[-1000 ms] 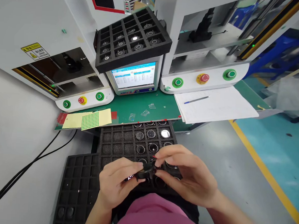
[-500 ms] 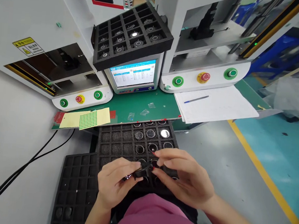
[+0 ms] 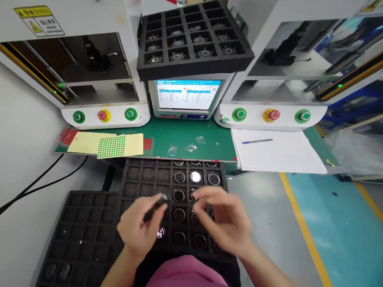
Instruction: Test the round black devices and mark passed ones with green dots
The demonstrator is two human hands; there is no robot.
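My left hand (image 3: 140, 225) pinches a dark smartwatch case (image 3: 155, 205), seen nearly edge-on and partly covered by the fingers, with a shiny end by the fingertips. My right hand (image 3: 223, 220) hovers to the right, apart from that case and blurred by motion. Its thumb and forefinger curve towards each other with a small gap, and I see nothing between them. Beneath both hands lies a black foam tray (image 3: 143, 175) with round watch cases in its right-hand columns. A watch case with a lit display (image 3: 161, 232) shows just below my left fingers.
Another black foam tray (image 3: 83, 228) lies lower left. A tilted foam tray of watch cases (image 3: 197, 67) rests above the monitor (image 3: 185, 95). Machines with green and red buttons flank it. Yellow sticker sheets (image 3: 112, 146), papers (image 3: 279, 154) and a pen (image 3: 257, 141) lie on the green bench.
My hands have moved apart. The left has shifted left with the watch case, and the right has come away from it. The head view has also shifted.
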